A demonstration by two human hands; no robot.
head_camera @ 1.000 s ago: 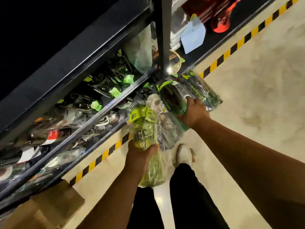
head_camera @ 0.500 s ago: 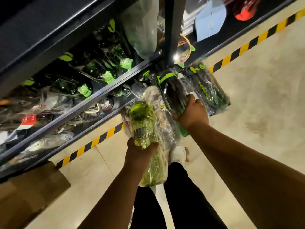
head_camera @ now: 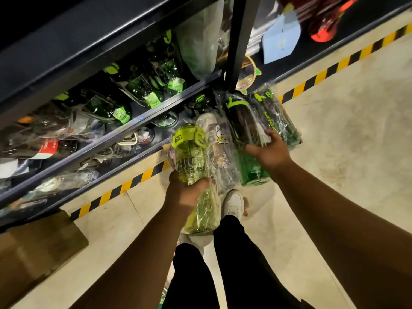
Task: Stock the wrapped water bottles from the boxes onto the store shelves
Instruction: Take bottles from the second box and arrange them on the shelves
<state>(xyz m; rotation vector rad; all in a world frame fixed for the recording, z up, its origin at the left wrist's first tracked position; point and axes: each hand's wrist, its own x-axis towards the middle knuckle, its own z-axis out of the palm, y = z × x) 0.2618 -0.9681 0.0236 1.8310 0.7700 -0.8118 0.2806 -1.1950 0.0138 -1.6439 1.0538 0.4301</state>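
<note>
The left hand (head_camera: 187,192) curls around a light green bottle (head_camera: 189,157) in slippery wrap. The right hand (head_camera: 269,152) stretches wide to hold the dark green bottles (head_camera: 247,132) just by the shelf (head_camera: 133,128). One might slide out and drop. The shelf holds many wrapped bottles. I cannot see inside the cardboard box (head_camera: 38,253).
</note>
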